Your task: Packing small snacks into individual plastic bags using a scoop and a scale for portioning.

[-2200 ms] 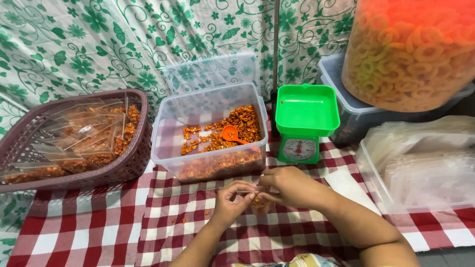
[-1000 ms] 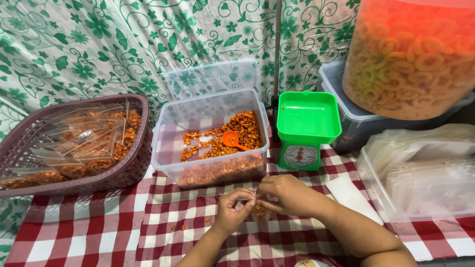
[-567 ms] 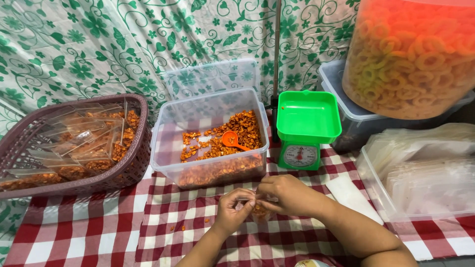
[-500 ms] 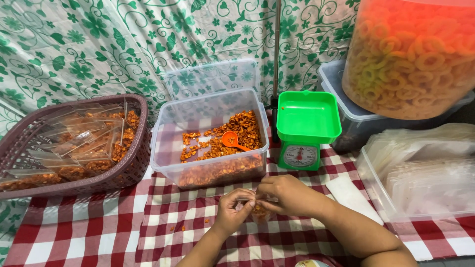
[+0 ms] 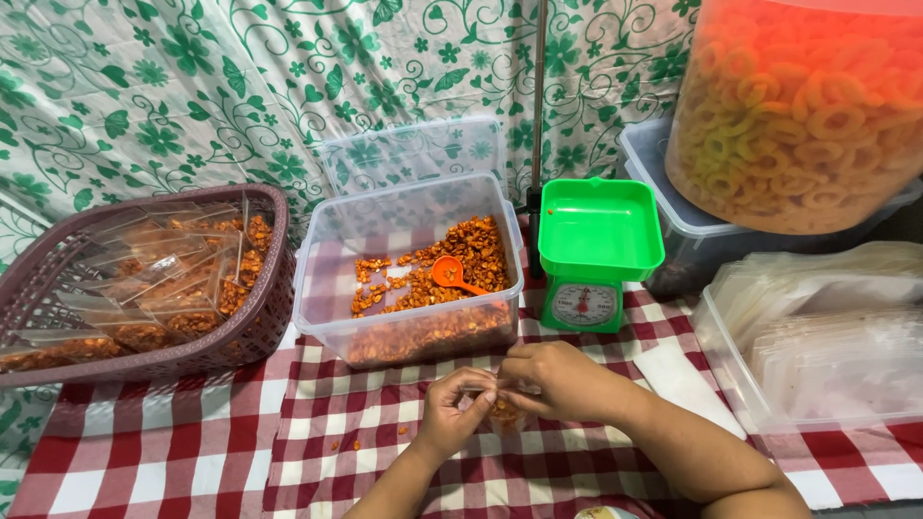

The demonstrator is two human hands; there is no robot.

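Head view: small snack bag [image 5: 507,415] mostly hidden between left hand [image 5: 454,411] and right hand [image 5: 562,380], both grips pinched on its top, just before the clear tub [image 5: 409,274].

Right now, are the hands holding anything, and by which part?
Yes. The left hand and right hand together pinch the top of a small clear bag of orange snack; its filled bottom hangs just above the checked tablecloth.
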